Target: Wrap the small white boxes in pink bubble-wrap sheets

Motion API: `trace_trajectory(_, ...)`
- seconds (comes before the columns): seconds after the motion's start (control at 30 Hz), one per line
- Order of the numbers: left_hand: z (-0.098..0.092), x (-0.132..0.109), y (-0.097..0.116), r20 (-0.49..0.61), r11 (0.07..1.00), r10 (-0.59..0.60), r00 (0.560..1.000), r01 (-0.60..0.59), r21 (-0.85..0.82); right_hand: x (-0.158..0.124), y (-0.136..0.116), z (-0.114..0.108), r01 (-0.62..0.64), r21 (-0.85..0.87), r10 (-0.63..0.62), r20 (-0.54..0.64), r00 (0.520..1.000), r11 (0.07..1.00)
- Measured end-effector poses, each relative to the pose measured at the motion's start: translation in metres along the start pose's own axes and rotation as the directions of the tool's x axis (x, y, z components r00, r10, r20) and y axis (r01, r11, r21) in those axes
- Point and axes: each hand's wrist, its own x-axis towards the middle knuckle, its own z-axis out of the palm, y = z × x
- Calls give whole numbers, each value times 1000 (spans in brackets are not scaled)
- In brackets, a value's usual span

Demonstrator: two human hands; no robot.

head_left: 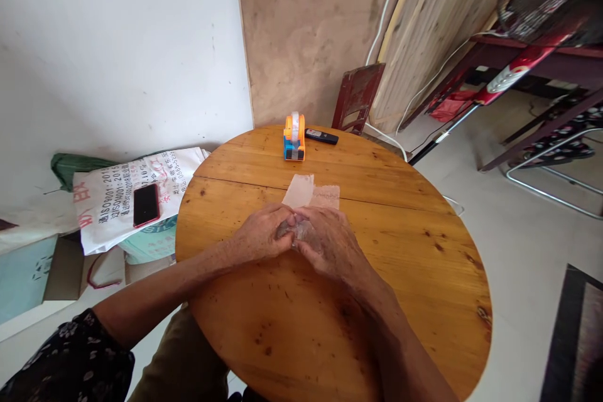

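Observation:
My left hand (262, 233) and my right hand (325, 240) meet near the middle of the round wooden table (400, 251). Between their fingers is a crumpled, clear piece of plastic film (298, 230), partly hidden by the fingers. Both hands are closed on it, thumbs towards me. Just beyond the fingertips lie a pale strip of paper (300, 190) and a pinkish piece of paper (328, 196), their near ends covered by my hands. Farther back stands an orange and blue tape dispenser (294, 137) with a roll of clear tape.
Beside the dispenser lies a black remote control (321, 136). A red-edged phone (146, 205) rests on a white printed sack (101, 201) left of the table. Behind the table is a dark red chair (358, 94); a standing fan (532, 63) is at the right.

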Motion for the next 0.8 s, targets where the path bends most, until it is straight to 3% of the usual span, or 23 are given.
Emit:
trace_trajectory(0.1,1,-2,2,-6,1000,-25,1000,24,-15,0,0,-9,-37,52,38,-7,999,998)
trace_trajectory(0.2,1,-2,3,-15,1000,-28,999,29,6,0,6,-24,-198,113,206,-67,976,974)
trace_trajectory(0.33,0,-1,3,6,998,-44,999,44,48,-2,20,-45,-532,117,543,-89,835,838)
trace_trajectory(0.47,-2,1,4,46,994,-35,998,30,104,-12,21,-56,-637,-10,637,49,769,771)
trace_trajectory(0.63,-6,2,9,107,988,-31,994,15,153,-27,11,-41,-775,-32,774,97,626,631)
trace_trajectory(0.7,-6,2,10,109,989,-25,994,9,148,-28,8,-29,-788,-27,788,48,614,615)
trace_trajectory(0.8,-4,1,9,90,987,-39,995,25,156,-26,8,-11,-769,-8,766,-75,638,640)
